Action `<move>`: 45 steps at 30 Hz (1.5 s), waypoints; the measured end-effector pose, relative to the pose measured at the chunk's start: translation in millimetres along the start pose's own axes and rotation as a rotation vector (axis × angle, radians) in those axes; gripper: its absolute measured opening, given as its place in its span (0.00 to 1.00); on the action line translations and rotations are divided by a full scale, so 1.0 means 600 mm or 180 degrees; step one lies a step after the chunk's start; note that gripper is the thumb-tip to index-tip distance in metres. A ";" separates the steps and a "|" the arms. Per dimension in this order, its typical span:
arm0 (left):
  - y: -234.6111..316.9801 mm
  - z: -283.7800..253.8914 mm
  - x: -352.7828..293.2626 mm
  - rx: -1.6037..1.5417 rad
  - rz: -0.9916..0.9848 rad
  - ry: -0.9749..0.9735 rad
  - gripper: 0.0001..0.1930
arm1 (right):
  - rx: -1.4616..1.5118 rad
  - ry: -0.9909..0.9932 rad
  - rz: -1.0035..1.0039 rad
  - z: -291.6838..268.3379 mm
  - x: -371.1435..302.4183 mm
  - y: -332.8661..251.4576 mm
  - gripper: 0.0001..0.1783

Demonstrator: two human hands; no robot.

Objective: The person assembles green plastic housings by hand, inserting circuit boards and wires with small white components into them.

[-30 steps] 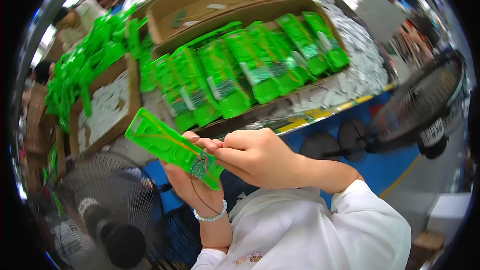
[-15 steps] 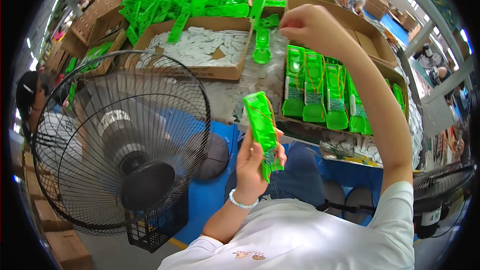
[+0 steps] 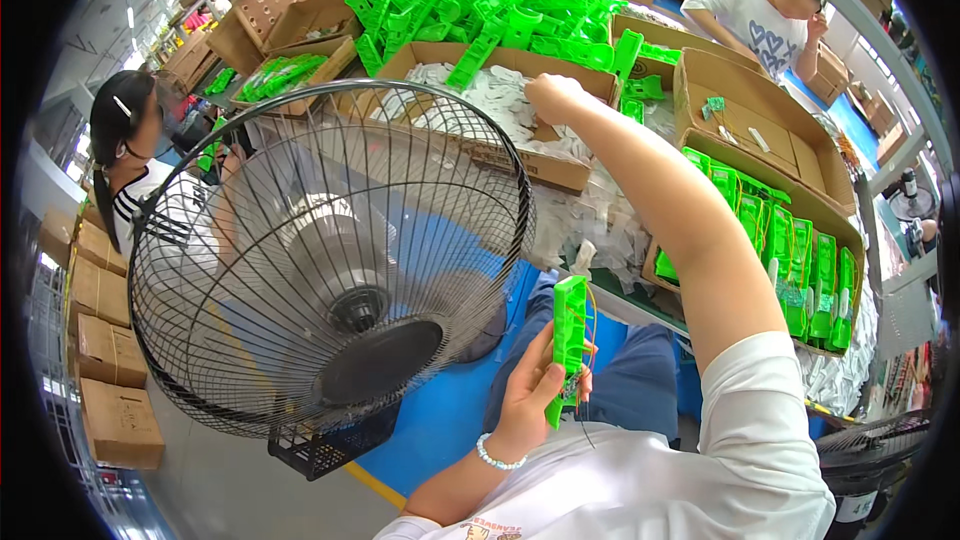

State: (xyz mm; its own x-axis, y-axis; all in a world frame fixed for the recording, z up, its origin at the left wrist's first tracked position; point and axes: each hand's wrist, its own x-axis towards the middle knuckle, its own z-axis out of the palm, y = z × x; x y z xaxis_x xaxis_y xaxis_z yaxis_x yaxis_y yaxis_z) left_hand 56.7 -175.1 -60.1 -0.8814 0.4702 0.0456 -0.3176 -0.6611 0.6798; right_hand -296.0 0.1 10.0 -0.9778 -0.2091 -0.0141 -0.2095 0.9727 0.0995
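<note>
My left hand [image 3: 530,380] is closed around a long green plastic housing [image 3: 570,325], held upright over my lap. An orange wire bows out along its right side, a dark wire hangs from its lower end, and part of a circuit board shows near my fingers. My right hand [image 3: 558,100] reaches down at the right part of a cardboard box [image 3: 540,168] filled with flat white pieces [image 3: 470,105]. Its fingers bend downward, and their tips are hidden from sight behind the hand.
A large black fan [image 3: 340,270] stands close on my left. Green housings [image 3: 480,10] are heaped behind the white pieces. On the right, a carton of wired green housings [image 3: 800,260] sits before another carton [image 3: 760,120] holding small boards. Co-workers sit at left and far right.
My right hand has moved left and down from above the table to the box of white pieces. The view has swung rightward on the scene; the housing in my left hand has turned more edge-on.
</note>
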 end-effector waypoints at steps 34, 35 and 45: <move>0.035 0.214 0.122 0.0723 0.0749 -0.0480 0.24 | 0.4855 0.2916 0.0170 -0.069 -0.703 -0.077 0.14; 0.026 0.214 0.122 0.0811 0.0735 -0.0426 0.24 | 0.4912 0.2901 0.0201 -0.069 -0.716 -0.076 0.14; -0.029 0.231 0.161 0.1747 0.1013 -0.0572 0.23 | 0.3837 0.3275 -0.0370 -0.086 -0.733 -0.024 0.07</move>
State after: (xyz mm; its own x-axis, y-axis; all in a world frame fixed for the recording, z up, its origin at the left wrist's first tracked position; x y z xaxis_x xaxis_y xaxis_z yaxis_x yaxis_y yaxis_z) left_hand 25.4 -37.3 34.1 -0.8155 0.4228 0.3952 0.2154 -0.4122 0.8853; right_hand 137.3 73.1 66.0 -0.6395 0.2261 0.7348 -0.6511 0.3489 -0.6740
